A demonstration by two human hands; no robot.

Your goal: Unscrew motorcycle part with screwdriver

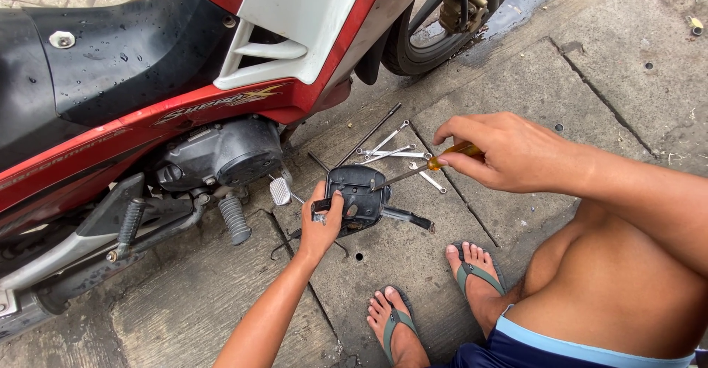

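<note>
Concrete pavement (605,95) beside red motorcycle (221,80). Left hand (322,228) gripping black engine cover (359,191) at slab middle; right hand (509,150) pinching orange-handled screwdriver (424,167), tip touching cover. Wrenches (391,150) lying just behind.

Left hand (321,228) gripped a black cover part (357,195) on the concrete while right hand (509,153) poked a screwdriver (424,169) into it, beside the red motorbike (184,80).

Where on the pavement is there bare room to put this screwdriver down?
Bare concrete lies right of the wrenches, beyond the right hand. Another free patch sits below the footpeg, left of the left hand. It is crowded around the black cover.
</note>
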